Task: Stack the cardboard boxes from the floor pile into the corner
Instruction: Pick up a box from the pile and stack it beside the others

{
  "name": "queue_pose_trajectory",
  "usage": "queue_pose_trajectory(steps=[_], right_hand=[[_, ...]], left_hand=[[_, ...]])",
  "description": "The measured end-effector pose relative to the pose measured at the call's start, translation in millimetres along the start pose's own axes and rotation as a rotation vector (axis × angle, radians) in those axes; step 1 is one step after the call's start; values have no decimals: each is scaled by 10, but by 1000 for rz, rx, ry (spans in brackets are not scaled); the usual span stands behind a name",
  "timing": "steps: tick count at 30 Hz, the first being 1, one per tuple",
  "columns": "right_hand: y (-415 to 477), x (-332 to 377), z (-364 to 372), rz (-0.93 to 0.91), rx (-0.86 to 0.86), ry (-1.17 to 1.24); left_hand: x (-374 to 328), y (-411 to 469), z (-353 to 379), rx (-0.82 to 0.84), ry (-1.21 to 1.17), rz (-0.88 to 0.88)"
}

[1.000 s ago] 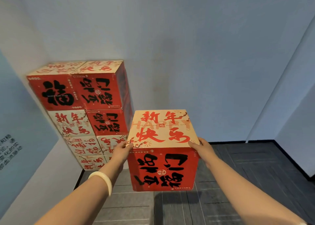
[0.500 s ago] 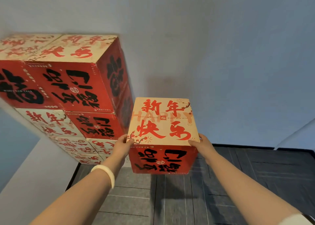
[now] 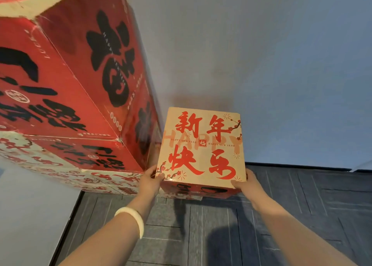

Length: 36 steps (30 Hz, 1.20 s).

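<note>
Two hands are gripping the cardboard box [image 3: 201, 145] at lower centre, left hand [image 3: 150, 182] and right hand [image 3: 244, 183] curling round its near corners; it is looking stiff and probably light, with opposite sides the best hold.

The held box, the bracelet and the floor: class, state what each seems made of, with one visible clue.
The held box: printed cardboard, matt tan top, creased edges. The bracelet: smooth glossy pale ring, perhaps jade or plastic. The floor: dark grey tiles, possibly carpet; thin seams, dull surface.
</note>
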State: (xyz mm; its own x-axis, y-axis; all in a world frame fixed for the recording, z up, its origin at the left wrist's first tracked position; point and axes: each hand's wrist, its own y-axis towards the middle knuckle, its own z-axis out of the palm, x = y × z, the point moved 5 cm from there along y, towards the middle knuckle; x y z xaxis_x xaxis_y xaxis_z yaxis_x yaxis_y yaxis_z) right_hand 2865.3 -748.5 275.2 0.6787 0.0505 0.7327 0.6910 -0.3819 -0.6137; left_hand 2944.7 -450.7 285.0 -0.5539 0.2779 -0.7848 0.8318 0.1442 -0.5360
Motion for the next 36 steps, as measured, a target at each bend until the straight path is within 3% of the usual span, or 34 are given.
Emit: queue_pose_trajectory(steps=[12,36], right_hand=[[1074,-496,630,82,-5,9],[1426,-708,827,-10,-3,100]], left_hand=[[646,1017,186,-17,8,-33],[949,1402,377,-45,116,12]])
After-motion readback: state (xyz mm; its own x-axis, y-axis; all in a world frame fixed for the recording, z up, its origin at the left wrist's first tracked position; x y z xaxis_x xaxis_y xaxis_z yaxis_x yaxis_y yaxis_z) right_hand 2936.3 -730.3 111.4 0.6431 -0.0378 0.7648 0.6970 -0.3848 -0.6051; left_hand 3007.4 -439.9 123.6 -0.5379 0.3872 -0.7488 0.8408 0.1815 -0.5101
